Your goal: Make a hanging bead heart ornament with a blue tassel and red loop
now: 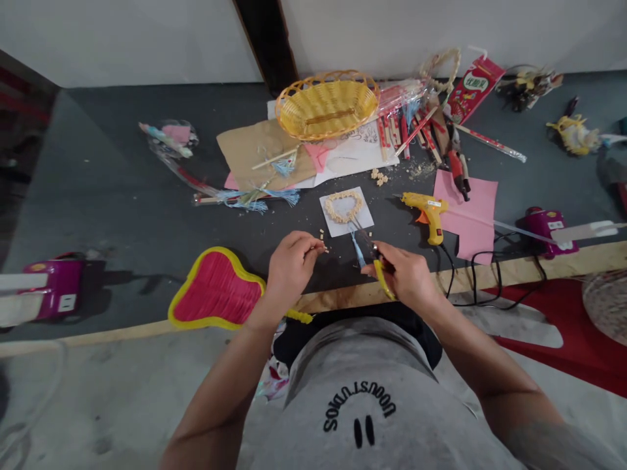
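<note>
My right hand [409,271] is closed around yellow-handled scissors [383,279]. Their thin metal blades point up and left, close to the lower edge of a small white card [362,225]. On that card lies a ring of pale beige pieces [343,206], roughly heart-shaped. A light blue tassel [357,248] hangs below the card, beside the blades. Left of it, my left hand [292,261] pinches a small pale piece [325,248] between thumb and fingers. A few similar bits lie loose near those fingertips. The scissors' pivot area is partly hidden by my right fingers.
A yellow glue gun [427,212] lies right of the card, its cord trailing to the table edge. Beside it is pink paper [477,228] and red-handled pliers [458,173]. A yellow basket [328,108] stands behind. A red fan-shaped piece with yellow trim [218,287] overhangs the front edge.
</note>
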A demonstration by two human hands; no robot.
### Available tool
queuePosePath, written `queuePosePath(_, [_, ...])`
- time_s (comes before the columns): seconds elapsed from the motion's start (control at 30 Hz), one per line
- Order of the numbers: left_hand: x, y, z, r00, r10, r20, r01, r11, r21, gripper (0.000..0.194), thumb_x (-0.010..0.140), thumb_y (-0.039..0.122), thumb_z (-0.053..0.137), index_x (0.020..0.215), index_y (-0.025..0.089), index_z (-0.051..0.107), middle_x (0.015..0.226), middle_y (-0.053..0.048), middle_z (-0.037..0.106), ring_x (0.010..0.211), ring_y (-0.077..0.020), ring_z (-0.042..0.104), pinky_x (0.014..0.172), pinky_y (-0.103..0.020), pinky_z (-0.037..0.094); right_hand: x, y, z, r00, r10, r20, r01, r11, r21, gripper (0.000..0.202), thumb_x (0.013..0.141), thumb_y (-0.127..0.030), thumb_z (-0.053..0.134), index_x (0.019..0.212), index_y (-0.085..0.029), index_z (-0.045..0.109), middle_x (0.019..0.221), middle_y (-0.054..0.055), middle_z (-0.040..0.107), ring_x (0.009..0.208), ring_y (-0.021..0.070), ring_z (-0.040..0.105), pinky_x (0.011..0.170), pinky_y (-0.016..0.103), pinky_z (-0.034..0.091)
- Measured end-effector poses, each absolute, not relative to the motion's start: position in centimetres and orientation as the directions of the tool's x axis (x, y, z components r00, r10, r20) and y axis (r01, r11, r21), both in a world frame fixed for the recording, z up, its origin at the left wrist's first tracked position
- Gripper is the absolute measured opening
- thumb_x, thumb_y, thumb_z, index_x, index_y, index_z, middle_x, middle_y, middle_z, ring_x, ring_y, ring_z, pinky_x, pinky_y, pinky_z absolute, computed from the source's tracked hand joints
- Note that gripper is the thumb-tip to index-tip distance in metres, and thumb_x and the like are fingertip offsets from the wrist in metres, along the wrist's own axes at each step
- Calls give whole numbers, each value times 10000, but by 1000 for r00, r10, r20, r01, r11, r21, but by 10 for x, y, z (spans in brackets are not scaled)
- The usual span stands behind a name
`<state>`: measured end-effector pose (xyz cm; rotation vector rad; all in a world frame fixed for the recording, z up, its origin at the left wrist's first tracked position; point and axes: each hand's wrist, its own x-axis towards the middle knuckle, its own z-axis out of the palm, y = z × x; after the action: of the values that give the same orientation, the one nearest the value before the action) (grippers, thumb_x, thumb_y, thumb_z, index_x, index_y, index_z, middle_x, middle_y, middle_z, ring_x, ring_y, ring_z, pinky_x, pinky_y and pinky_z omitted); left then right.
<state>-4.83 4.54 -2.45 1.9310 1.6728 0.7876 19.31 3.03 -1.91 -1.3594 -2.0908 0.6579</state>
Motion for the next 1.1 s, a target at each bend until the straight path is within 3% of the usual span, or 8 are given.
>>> queuePosePath(0.17, [-62, 56, -32, 183, 983, -9, 800, -144, 583, 123, 863, 207, 602, 890, 197, 721, 964, -62, 700, 958, -223, 653, 894, -345, 510, 211, 36, -17, -279, 940, 199, 717, 341, -608, 423, 944, -487, 594, 1175, -147, 695, 772, 53, 695, 665, 148, 626, 623, 230, 457])
queuePosePath(0.37, [-44, 61, -22, 105, 987, 123, 841, -154, 518, 159, 907, 223, 568, 943, 206, 722, 991, -65, 680, 925, -220, 639, 833, -337, 515, 221, 37, -14, -203, 963, 175, 749, 268, -606, 439, 946, -512, 569, 1156, -151, 704, 778, 60, 706, 659, 154, 638, 626, 234, 460])
queuePosePath(0.5, [0, 68, -21, 335, 925, 182, 840, -380, 387, 161, 912, 279, 604, 952, 177, 723, 999, -117, 666, 959, -282, 590, 881, -424, 478, 224, 39, -10, -153, 978, 144, 767, 209, -606, 425, 942, -505, 568, 1149, -160, 706, 762, 59, 711, 651, 166, 639, 604, 245, 460])
queuePosePath(0.67, [35, 82, -32, 363, 925, 114, 872, -380, 309, 140, 881, 271, 648, 888, 157, 729, 965, -145, 635, 976, -315, 550, 834, -444, 458, 230, 34, -16, -149, 978, 144, 756, 206, -621, 404, 930, -481, 595, 1166, -171, 701, 816, 64, 734, 676, 166, 656, 623, 241, 475])
queuePosePath(0.87, [39, 88, -40, 364, 924, 119, 808, -376, 453, 162, 903, 174, 573, 814, 161, 708, 891, -118, 629, 947, -283, 573, 875, -429, 455, 234, 32, -26, -157, 981, 114, 756, 193, -626, 370, 924, -452, 613, 1176, -191, 690, 853, 64, 731, 694, 176, 658, 641, 257, 487])
queuePosePath(1.1, [24, 66, -20, 204, 969, 138, 467, -220, 856, 112, 894, 142, 549, 864, 195, 643, 887, -29, 650, 831, -165, 616, 768, -290, 491, 219, 30, -17, -288, 938, 193, 751, 346, -563, 399, 903, -449, 640, 1206, -191, 668, 977, 117, 695, 986, 270, 645, 854, 366, 541])
